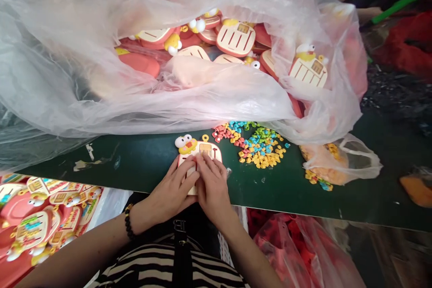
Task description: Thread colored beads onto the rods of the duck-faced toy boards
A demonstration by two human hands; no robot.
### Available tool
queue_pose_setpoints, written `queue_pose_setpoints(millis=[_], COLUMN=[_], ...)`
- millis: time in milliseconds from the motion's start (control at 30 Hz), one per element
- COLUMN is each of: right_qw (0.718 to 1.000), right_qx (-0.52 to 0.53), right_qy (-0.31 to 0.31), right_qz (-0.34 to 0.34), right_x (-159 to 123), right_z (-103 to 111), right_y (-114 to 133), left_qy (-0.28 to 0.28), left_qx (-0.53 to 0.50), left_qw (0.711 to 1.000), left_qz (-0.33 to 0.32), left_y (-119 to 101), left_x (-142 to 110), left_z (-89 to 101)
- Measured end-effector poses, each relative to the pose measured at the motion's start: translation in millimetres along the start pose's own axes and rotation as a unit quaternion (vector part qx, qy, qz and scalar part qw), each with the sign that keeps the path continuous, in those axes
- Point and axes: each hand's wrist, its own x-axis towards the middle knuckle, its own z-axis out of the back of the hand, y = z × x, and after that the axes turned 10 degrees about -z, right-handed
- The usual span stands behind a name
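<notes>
The left hand [170, 187] and right hand [213, 190] lie half-curled over a duck-shaped plastic board [209, 150], fingers pressed on it to hold it steady at the near edge of a green table [145, 175]. Loose coloured pegs [259, 146] are heaped just beside it, within easy reach. Behind, a clear plastic bag [209, 99] holds many more boards [235, 39].

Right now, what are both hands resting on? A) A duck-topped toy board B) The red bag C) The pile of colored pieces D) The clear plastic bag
A. The left hand and the right hand both lie on the duck-topped toy board, which sits on the green table.
</notes>
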Motion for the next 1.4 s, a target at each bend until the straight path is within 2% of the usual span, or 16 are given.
queue_pose_setpoints(millis=[67,133,167,233,333,433,533,700,833,933,1067,1167,1233,1333,1400], right_qw=[0.999,0.996,0.994,0.995,0.986,0.978,0.983,0.988,0.990,0.991,0.994,0.998,0.997,0.997,0.997], right_qx=[0.034,0.004,-0.028,-0.086,-0.165,-0.209,-0.184,-0.093,-0.083,-0.099,-0.079,-0.010,0.036,0.022,-0.006], right_qy=[-0.021,-0.088,-0.098,-0.057,-0.011,-0.015,-0.024,-0.124,-0.104,-0.089,-0.070,-0.023,-0.008,-0.070,-0.069], right_qz=[-0.007,-0.031,-0.032,-0.018,-0.012,-0.016,0.000,-0.006,0.042,0.024,0.004,0.054,0.064,-0.010,-0.031], right_x=[18,40,51,69,80,77,71,52,27,6,-15,-6,11,40,54], right_z=[9,18,22,25,24,23,27,28,15,6,-1,0,5,14,17], right_y=[-11,-28,-37,-51,-61,-63,-63,-50,-40,-33,-11,0,-7,-35,-54], left_qy=[-0.003,0.038,0.066,0.103,0.102,0.087,0.072,0.044,0.012,0.000,-0.010,-0.009,0.002,0.050,0.095], left_qx=[0.000,0.011,0.017,0.033,0.046,0.043,0.052,0.033,0.000,-0.009,-0.017,-0.017,-0.009,0.017,0.033], left_qw=[1.000,0.999,0.998,0.994,0.993,0.994,0.996,0.998,1.000,1.000,1.000,1.000,1.000,0.998,0.995], left_qz=[0.005,0.013,0.015,0.022,0.041,0.041,0.020,0.001,0.008,0.000,-0.008,-0.002,0.013,0.022,0.013], left_y=[4,7,8,9,10,10,9,6,7,7,5,4,5,6,7], left_x=[0,3,6,12,16,12,5,-1,-2,-2,-3,-2,-1,3,6], left_z=[3.2,7.9,10.3,14.1,15.5,11.9,6.1,0.6,0.6,0.2,-1.3,-0.3,2.1,7.2,10.5])
